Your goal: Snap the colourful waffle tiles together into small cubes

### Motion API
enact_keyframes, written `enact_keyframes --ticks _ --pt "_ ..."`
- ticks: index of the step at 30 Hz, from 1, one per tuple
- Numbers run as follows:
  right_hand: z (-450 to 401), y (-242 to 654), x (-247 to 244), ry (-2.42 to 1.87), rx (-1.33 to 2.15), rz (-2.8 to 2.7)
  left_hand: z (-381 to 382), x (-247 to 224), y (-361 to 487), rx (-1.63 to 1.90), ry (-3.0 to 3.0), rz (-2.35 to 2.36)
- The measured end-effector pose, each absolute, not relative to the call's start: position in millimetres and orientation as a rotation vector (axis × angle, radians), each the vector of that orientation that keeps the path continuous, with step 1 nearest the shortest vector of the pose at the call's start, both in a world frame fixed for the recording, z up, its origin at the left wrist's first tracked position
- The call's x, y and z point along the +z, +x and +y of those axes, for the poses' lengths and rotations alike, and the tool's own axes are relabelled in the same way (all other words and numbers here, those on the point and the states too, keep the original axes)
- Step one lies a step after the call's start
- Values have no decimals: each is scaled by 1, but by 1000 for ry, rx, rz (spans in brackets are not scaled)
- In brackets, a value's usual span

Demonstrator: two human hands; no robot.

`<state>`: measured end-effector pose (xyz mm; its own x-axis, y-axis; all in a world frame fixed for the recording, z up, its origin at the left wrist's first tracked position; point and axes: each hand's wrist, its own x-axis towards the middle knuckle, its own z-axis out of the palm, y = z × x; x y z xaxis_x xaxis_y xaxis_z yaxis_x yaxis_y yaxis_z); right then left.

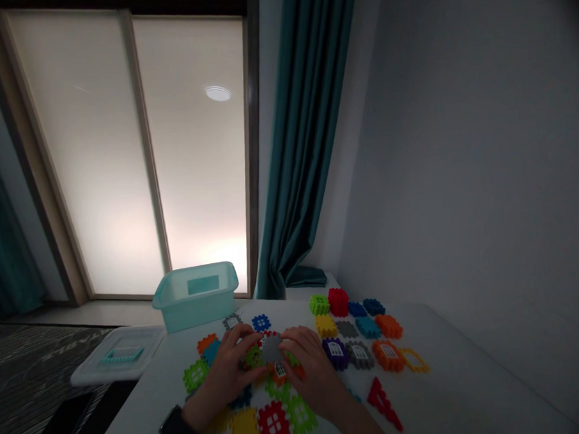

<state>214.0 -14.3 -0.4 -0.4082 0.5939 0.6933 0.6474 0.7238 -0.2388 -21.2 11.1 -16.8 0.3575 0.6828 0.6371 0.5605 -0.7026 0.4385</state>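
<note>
Between both hands is a grey toothed building tile (272, 349), over several coloured tiles. My left hand (229, 367), with a dark watch (178, 430) on its wrist, grips the tile's left side. Fingers of my right hand (311, 363) press on its right side. Just below it, an orange tile with a white window (279, 371) shows between the thumbs. Nearer to me lie a yellow tile (244, 429), a red window tile (273, 424) and a green window tile (301, 413). My hands partly cover the pieces beneath, so how these join is hidden.
Stacks of tiles stand on the right, among them a red stack (338, 302) and a purple one (334, 354). A red triangular piece (384, 405) lies nearer. At the back left is a teal bin (197, 310), with its clear lid (92, 366) beside the table.
</note>
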Motion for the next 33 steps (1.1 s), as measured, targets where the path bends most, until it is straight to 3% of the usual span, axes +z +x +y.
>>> enact_keyframes --ticks 14,33 --pt "-16 244 24 -964 -30 -2230 15 -7 4 1221 2450 1081" --pt "24 384 19 -1312 38 -2147 58 4 130 1049 2503 1028"
